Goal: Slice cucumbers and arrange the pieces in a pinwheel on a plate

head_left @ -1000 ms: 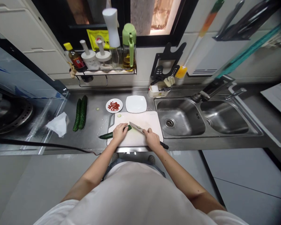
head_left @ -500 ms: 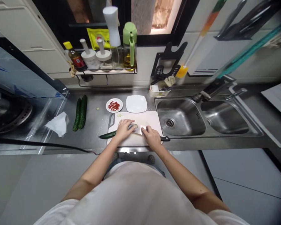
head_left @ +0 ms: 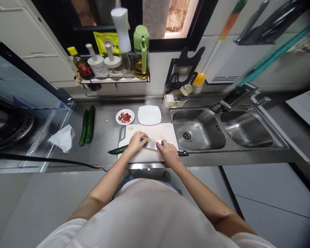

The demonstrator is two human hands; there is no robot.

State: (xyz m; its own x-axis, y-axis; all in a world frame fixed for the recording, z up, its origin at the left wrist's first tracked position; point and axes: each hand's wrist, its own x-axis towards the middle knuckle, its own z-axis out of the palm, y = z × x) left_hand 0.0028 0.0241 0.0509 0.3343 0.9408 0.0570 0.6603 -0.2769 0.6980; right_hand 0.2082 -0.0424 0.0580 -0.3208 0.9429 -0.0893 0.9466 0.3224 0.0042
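Observation:
My right hand (head_left: 168, 151) is closed on a kitchen knife, with its fingers at the wide blade (head_left: 152, 144) and the black handle (head_left: 183, 153) sticking out to the right. The blade lies over a white cutting board (head_left: 167, 131), pointing left. My left hand (head_left: 137, 142) has thumb and fingers pinched at a small cucumber slice (head_left: 149, 140) by the blade's left end. A dark green cucumber (head_left: 117, 150) lies across the board's left edge; its right end is hidden beneath my left hand. Another pale slice (head_left: 130, 127) rests at the board's upper left.
Behind the board stand a white plate (head_left: 149, 115) and a small dish of chopped red pieces (head_left: 125, 117). Two whole cucumbers (head_left: 87, 125) and a crumpled white tissue (head_left: 62, 137) lie left. The double sink (head_left: 200, 129) is right. A condiment rack (head_left: 116, 80) hangs above.
My left fingers, spread around the slice before, have drawn together at it. More of the blade shows between my hands. The cucumber and board stay put; the view has shifted slightly.

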